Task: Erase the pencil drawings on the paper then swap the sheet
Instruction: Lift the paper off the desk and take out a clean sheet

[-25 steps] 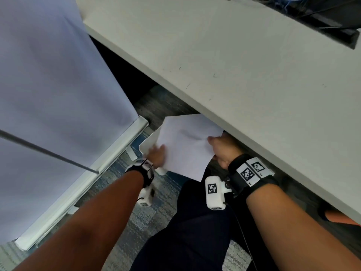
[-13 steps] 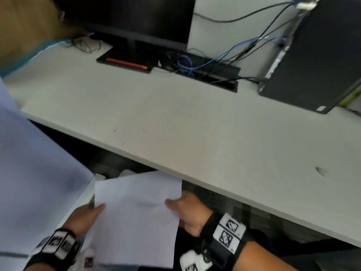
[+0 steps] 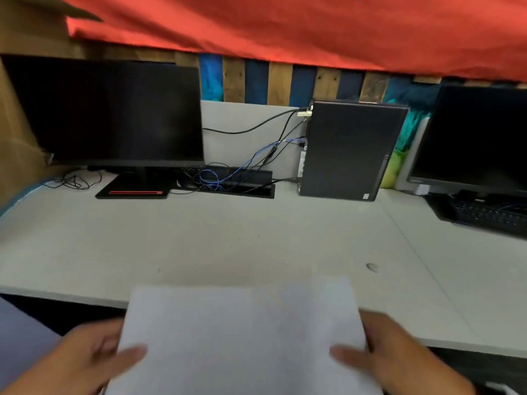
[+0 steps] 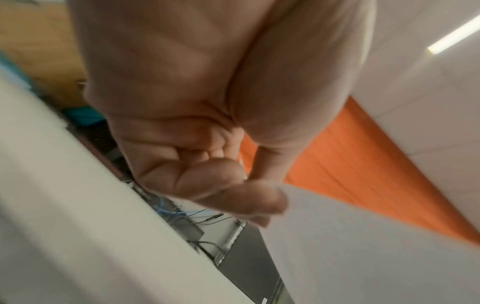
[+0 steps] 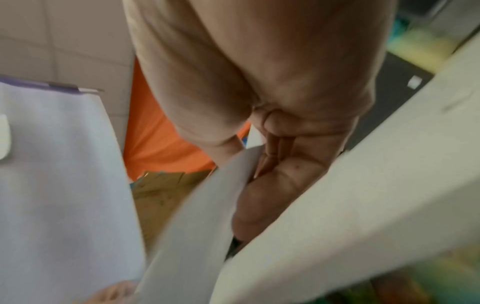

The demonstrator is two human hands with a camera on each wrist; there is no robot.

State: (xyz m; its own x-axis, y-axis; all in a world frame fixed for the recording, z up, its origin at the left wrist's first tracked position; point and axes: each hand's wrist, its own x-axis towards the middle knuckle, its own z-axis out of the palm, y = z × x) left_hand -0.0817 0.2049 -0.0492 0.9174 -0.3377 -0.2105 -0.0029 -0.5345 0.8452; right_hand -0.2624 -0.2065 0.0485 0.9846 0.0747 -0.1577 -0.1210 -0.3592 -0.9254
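A blank white sheet of paper hangs in the air over the near edge of the grey desk, its far edge above the desktop. My left hand pinches its left edge, thumb on top. My right hand pinches its right edge the same way. In the left wrist view the left hand has curled fingers under the sheet. In the right wrist view the right hand holds the bent sheet between thumb and fingers. No pencil marks show on the paper.
A dark monitor stands at the back left, with a cable tray beside it. A black computer tower stands at the back right, then a second monitor and keyboard. Red cloth hangs overhead.
Both hands have lifted the sheet from below the desk up to the desk's near edge. The head view has swung up from the floor to the desktop and monitors.
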